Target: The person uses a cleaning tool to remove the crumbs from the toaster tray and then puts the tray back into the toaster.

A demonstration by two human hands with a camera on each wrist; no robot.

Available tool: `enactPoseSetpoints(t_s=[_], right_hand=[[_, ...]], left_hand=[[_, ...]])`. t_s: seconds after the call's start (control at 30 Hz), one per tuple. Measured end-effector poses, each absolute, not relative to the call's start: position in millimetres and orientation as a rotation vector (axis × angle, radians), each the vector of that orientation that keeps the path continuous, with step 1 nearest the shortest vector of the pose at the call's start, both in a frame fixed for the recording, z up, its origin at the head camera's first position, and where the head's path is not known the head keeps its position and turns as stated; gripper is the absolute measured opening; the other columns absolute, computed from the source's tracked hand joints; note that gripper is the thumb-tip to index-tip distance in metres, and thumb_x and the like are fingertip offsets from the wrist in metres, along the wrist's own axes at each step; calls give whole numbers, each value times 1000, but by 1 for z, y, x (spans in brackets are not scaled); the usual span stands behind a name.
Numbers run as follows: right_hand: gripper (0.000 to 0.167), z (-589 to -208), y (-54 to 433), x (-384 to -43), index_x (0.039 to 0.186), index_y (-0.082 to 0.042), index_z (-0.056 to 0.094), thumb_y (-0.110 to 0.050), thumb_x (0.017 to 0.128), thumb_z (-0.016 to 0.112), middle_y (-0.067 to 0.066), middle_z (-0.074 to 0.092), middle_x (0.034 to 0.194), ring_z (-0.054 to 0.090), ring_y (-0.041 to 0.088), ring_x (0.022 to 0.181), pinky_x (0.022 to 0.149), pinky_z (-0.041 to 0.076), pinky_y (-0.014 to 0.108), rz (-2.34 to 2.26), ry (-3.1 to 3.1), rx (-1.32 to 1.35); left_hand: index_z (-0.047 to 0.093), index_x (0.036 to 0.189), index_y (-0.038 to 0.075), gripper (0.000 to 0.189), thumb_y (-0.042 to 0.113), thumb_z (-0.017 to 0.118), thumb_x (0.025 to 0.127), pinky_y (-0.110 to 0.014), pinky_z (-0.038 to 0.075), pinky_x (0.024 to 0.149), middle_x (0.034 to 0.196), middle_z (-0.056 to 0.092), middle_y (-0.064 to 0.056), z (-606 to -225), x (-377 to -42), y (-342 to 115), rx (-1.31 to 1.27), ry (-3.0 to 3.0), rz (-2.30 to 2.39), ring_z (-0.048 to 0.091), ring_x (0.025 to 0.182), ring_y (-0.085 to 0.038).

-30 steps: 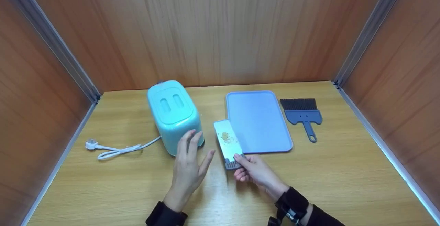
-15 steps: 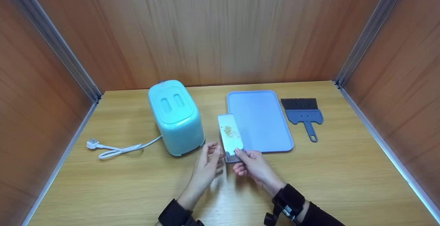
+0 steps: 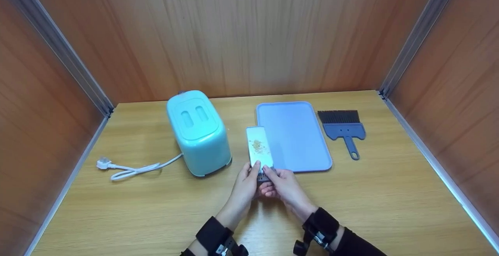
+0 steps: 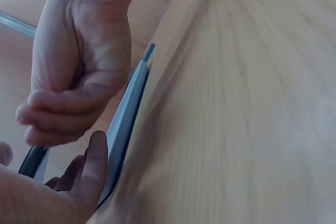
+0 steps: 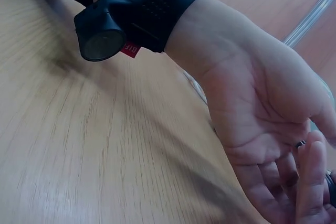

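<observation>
A narrow toaster crumb tray [image 3: 260, 152] with a slotted dark grey end is held between both hands, with a small patch of crumbs [image 3: 257, 145] on its pale surface. My left hand [image 3: 243, 186] pinches the slotted end from the left, thumb on top. From the right, my right hand [image 3: 286, 188] grips the same end, its thumb lying over the edge and its fingers curled beneath. The far part of the crumb tray overlaps the blue serving tray [image 3: 296, 139] in the head view. Left of the hands stands a turquoise toaster [image 3: 200, 135] with its lid on.
A blue hand brush [image 3: 343, 130] with black bristles lies right of the serving tray. The toaster's white cord and plug [image 3: 136, 169] rest on the table [image 3: 128, 213] at left. Wooden panels [image 3: 249, 34] enclose the back and sides.
My left hand has come from beside the toaster to the crumb tray and taken hold of its near end. The crumb tray has straightened and shifted slightly away from me.
</observation>
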State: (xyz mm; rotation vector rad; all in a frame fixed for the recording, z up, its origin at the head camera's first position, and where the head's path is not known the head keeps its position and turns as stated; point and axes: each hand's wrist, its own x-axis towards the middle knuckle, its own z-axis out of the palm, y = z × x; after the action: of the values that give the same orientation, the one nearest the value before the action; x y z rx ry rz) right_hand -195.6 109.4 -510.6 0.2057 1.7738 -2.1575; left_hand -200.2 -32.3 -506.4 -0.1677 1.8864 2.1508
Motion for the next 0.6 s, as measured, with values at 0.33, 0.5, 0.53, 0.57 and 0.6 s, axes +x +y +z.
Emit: enactPoseSetpoints(t_s=[0.33, 0.5, 0.53, 0.57, 0.6], right_hand=[[29, -510, 98, -195, 96, -3, 69, -25, 112, 59, 0, 67, 69, 63, 4, 56, 56, 57, 16, -2258, 1775, 260], [28, -512, 95, -194, 100, -2, 71, -25, 112, 59, -1, 66, 71, 62, 5, 59, 56, 57, 17, -2277, 1811, 268], [29, -512, 94, -194, 101, -2, 71, -25, 112, 59, -2, 66, 71, 62, 5, 59, 57, 57, 17, -2279, 1817, 269], [29, -513, 94, -194, 102, -1, 71, -25, 112, 59, -1, 66, 72, 62, 5, 59, 57, 57, 17, -2280, 1819, 274], [30, -513, 93, -194, 103, 0, 72, -26, 112, 58, -1, 67, 72, 62, 5, 59, 57, 58, 17, -2282, 1820, 278]], left_hand=[[57, 135, 2, 33, 27, 50, 115, -28, 51, 91, 122, 70, -10, -508, -196, -15, -231, 1882, 2359, 65, 107, -16], [57, 125, 2, 24, 22, 52, 114, -27, 52, 82, 109, 72, -7, -510, -195, -11, -248, 1828, 2456, 67, 94, -15], [58, 124, 1, 24, 22, 52, 114, -27, 52, 82, 109, 74, -9, -510, -196, -11, -252, 1821, 2461, 69, 94, -15], [58, 126, 1, 25, 23, 52, 114, -27, 53, 83, 111, 75, -10, -510, -196, -11, -259, 1820, 2458, 70, 94, -15], [59, 128, 1, 27, 23, 52, 114, -27, 53, 83, 113, 76, -11, -510, -196, -11, -267, 1822, 2450, 71, 95, -15]])
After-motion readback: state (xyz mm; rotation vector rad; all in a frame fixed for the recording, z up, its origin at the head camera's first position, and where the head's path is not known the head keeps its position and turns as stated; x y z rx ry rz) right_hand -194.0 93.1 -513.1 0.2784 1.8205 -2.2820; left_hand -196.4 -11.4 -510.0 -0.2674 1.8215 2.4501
